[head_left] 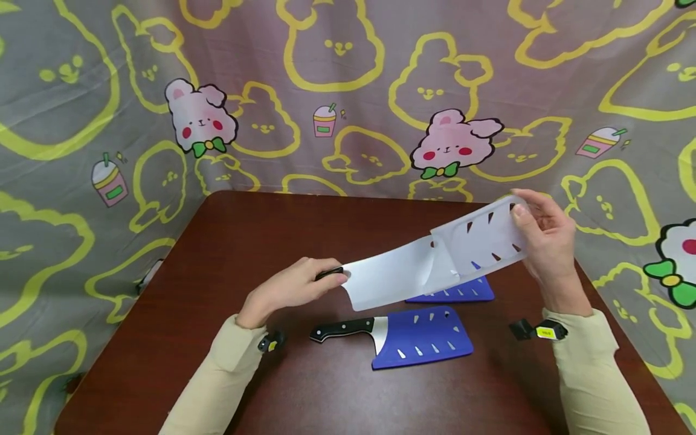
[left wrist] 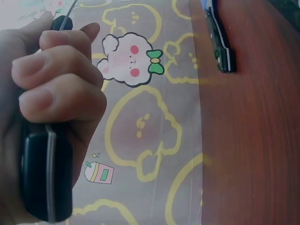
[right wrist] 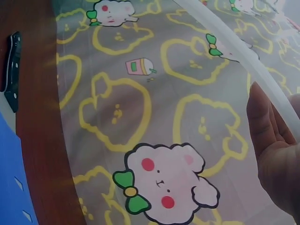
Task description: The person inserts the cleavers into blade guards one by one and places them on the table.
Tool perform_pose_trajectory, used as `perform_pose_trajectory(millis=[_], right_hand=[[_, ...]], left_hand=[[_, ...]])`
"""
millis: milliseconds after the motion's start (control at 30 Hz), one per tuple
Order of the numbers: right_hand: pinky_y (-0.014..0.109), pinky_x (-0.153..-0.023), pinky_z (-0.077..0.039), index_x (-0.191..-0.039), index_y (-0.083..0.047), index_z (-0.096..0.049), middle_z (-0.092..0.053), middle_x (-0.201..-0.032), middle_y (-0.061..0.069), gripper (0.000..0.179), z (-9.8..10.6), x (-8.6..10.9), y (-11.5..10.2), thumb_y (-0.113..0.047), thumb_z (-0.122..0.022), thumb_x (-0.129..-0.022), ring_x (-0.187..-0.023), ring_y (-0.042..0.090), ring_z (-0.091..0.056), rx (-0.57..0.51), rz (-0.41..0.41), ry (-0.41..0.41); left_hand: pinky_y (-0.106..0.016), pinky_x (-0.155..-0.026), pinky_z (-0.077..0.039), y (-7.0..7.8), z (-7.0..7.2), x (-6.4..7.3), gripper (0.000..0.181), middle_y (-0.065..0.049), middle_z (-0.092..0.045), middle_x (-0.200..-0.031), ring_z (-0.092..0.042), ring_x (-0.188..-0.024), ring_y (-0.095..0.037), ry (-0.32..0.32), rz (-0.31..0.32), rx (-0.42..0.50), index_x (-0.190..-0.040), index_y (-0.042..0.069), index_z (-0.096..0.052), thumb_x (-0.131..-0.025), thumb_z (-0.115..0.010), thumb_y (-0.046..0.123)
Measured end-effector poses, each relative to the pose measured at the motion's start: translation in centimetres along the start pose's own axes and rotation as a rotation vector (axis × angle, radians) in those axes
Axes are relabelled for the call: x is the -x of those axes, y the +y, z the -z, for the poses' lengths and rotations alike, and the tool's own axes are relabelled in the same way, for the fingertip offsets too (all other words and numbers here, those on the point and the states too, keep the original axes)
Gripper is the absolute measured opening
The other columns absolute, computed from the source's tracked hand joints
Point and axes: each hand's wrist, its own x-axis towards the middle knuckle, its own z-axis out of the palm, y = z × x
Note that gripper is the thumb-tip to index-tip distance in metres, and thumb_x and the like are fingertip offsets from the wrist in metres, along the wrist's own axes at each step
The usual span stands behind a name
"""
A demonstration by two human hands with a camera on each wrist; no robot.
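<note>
My left hand grips the black handle of a cleaver, whose wide steel blade points right and tilts upward above the table. The blade's far end is inside a whitish translucent blade guard with small slots. At the guard's far end, my right hand pinches it between thumb and fingers. Below them on the table lies another cleaver, its black handle to the left and its blade covered by a blue guard. The right wrist view shows only the white guard's edge.
Behind the lying cleaver is a second blue blade guard, partly hidden by the raised one; I cannot tell whether it holds a knife. Everything lies on a dark red-brown table. A patterned curtain surrounds its back and sides.
</note>
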Motion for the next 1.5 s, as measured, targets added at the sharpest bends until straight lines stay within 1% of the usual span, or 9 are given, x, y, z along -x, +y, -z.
perform_pose_trajectory(millis=[133,267,367,633,867,1000,1167,1267,1500], right_hand=[[0.021,-0.062,-0.056,-0.123,0.014,-0.056,-0.073,-0.092,0.007,0.031,-0.1,0.0,-0.1,0.01,-0.055,-0.093,-0.08,0.014,-0.071,-0.016,-0.023,0.021],[0.023,-0.062,-0.057,-0.124,0.013,-0.056,-0.072,-0.094,0.008,0.031,-0.1,0.4,-0.2,0.008,-0.055,-0.094,-0.081,0.015,-0.07,-0.086,-0.091,0.052],[0.022,-0.063,-0.057,-0.125,0.013,-0.055,-0.072,-0.096,0.006,0.03,-0.4,0.7,0.0,0.005,-0.054,-0.095,-0.083,0.014,-0.069,-0.077,-0.105,0.057],[0.022,-0.061,-0.056,-0.128,0.004,-0.054,-0.069,-0.099,0.0,0.03,-3.0,2.4,1.5,0.001,-0.05,-0.099,-0.084,0.009,-0.066,-0.003,-0.152,-0.069],[0.025,-0.058,-0.057,-0.127,0.007,-0.052,-0.068,-0.098,0.001,0.028,-4.7,3.3,2.7,0.001,-0.048,-0.1,-0.079,0.01,-0.068,-0.052,-0.19,-0.067],[0.026,-0.058,-0.057,-0.126,0.007,-0.051,-0.068,-0.098,0.001,0.027,-4.8,3.3,2.8,0.0,-0.048,-0.1,-0.078,0.01,-0.068,-0.06,-0.185,-0.064],[0.028,-0.056,-0.057,-0.127,0.007,-0.051,-0.068,-0.099,-0.001,0.028,-5.3,3.2,2.9,-0.003,-0.05,-0.1,-0.077,0.01,-0.068,0.009,-0.233,-0.095],[0.03,-0.055,-0.057,-0.129,0.004,-0.05,-0.068,-0.098,-0.003,0.029,-5.8,3.3,3.2,-0.007,-0.05,-0.101,-0.075,0.01,-0.068,0.099,-0.282,-0.163],[0.033,-0.059,-0.057,-0.134,-0.001,-0.048,-0.066,-0.102,-0.005,0.035,-6.8,3.9,4.3,-0.016,-0.051,-0.103,-0.08,0.012,-0.068,0.23,-0.366,-0.309]], left_hand=[[-0.025,-0.061,-0.044,-0.2,-0.3,-0.1,0.024,0.008,-0.046,-0.065,-0.047,-0.058,-0.007,0.032,-0.007,0.012,-0.099,0.024,-0.062,-0.1,-0.051,0.045],[-0.024,-0.057,-0.043,0.4,0.3,-0.1,0.022,0.007,-0.046,-0.059,-0.046,-0.052,-0.007,0.023,-0.018,0.013,-0.095,0.022,-0.061,-0.101,-0.052,0.042],[-0.024,-0.056,-0.042,1.0,0.3,-0.5,0.022,0.008,-0.045,-0.057,-0.045,-0.051,-0.006,0.022,-0.03,0.023,-0.093,0.021,-0.06,-0.101,-0.052,0.04],[-0.023,-0.063,-0.043,2.3,-2.1,-3.2,0.027,0.009,-0.046,-0.068,-0.046,-0.061,-0.004,0.069,-0.081,0.008,-0.097,0.017,-0.061,-0.102,-0.05,0.041],[-0.023,-0.062,-0.041,3.1,-3.3,-4.7,0.027,0.009,-0.042,-0.067,-0.044,-0.06,-0.004,0.109,-0.089,-0.017,-0.09,0.02,-0.056,-0.102,-0.049,0.043],[-0.023,-0.06,-0.041,3.0,-3.6,-4.8,0.028,0.008,-0.044,-0.066,-0.045,-0.059,-0.005,0.125,-0.076,-0.006,-0.089,0.02,-0.057,-0.102,-0.049,0.044],[-0.026,-0.053,-0.043,2.4,-4.1,-4.1,0.035,0.005,-0.049,-0.061,-0.047,-0.05,-0.007,0.072,-0.003,0.088,-0.089,0.018,-0.056,-0.101,-0.047,0.049],[-0.027,-0.05,-0.044,2.3,-4.2,-3.7,0.032,0.003,-0.053,-0.061,-0.049,-0.046,-0.01,0.048,0.019,0.121,-0.091,0.018,-0.056,-0.102,-0.046,0.046],[-0.025,-0.057,-0.048,2.2,-4.2,-3.1,0.026,-0.003,-0.061,-0.063,-0.059,-0.049,-0.011,0.078,0.023,0.092,-0.09,0.017,-0.058,-0.105,-0.045,0.034]])
